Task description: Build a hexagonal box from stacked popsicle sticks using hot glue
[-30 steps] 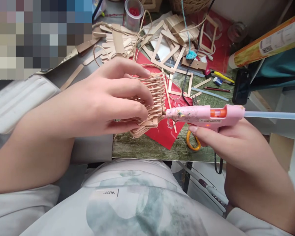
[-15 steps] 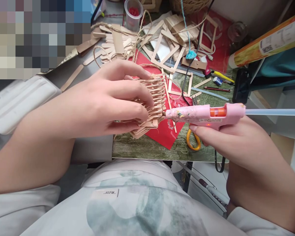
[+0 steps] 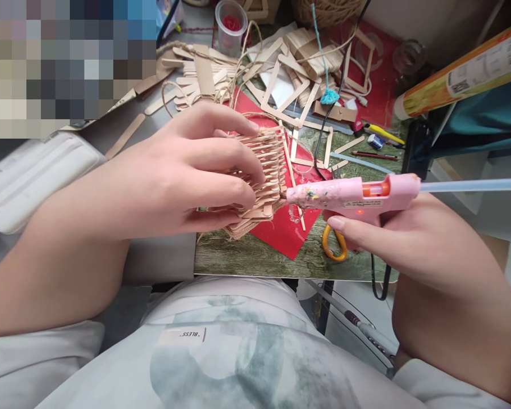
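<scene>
My left hand (image 3: 204,170) is closed on a stacked popsicle-stick structure (image 3: 273,165), its fingers curled over the near side and top. The hand hides much of the structure. Twine shows along its lower edge. In my right hand (image 3: 392,227) is a pink hot glue gun (image 3: 327,193), with an orange light on its side and a clear glue stick (image 3: 472,184) out of its back end. The nozzle is at the right edge of the structure; I cannot tell whether it touches. Beneath lies a sheet of red paper (image 3: 289,244) with strands of glue on it.
Scissors with an orange handle (image 3: 334,243) lie below the glue gun. Behind are popsicle-stick frames (image 3: 300,122), loose sticks (image 3: 202,74), a plastic cup (image 3: 231,28), a yellow cutter (image 3: 385,133) and a black cord (image 3: 343,79). A white device (image 3: 46,179) sits at the left.
The back of the glue gun and my right hand have shifted slightly up and left, with the nozzle still by the structure. My left hand stays almost where it was.
</scene>
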Motion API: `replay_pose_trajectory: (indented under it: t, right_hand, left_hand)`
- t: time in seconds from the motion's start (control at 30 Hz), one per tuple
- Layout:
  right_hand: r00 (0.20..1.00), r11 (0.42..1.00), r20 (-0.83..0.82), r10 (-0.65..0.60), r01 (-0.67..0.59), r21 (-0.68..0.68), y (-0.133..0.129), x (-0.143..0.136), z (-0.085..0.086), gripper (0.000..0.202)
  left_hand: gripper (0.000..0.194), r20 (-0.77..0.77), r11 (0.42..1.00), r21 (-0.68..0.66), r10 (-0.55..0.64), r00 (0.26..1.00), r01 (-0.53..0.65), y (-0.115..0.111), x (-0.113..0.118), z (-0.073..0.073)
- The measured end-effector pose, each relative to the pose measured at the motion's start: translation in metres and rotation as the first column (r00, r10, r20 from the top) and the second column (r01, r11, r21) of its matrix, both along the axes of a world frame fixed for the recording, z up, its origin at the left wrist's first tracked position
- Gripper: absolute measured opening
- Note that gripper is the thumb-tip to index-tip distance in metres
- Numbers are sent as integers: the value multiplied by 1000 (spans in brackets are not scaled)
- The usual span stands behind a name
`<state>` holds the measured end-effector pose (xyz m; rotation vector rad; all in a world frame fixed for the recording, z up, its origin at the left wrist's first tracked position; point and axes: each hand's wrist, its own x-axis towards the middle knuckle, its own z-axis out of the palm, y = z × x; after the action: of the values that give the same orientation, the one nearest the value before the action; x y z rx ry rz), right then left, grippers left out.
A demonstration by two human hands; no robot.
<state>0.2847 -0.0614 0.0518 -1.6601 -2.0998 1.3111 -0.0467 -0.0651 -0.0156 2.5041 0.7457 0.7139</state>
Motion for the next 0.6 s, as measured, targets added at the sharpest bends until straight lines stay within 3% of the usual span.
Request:
replay_pose_trajectory:
  t: [0.2, 0.6]
  right_hand:
    - [996, 997, 42, 77, -77, -2, 4, 4, -2, 22]
    - [999, 998, 26, 33, -35, 48, 4, -1, -1, 18]
  left_hand:
    - [19, -15, 998, 70, 0, 1000, 2, 1, 0, -1]
    - [15, -2, 998, 70, -6, 1000, 6, 0, -1, -2]
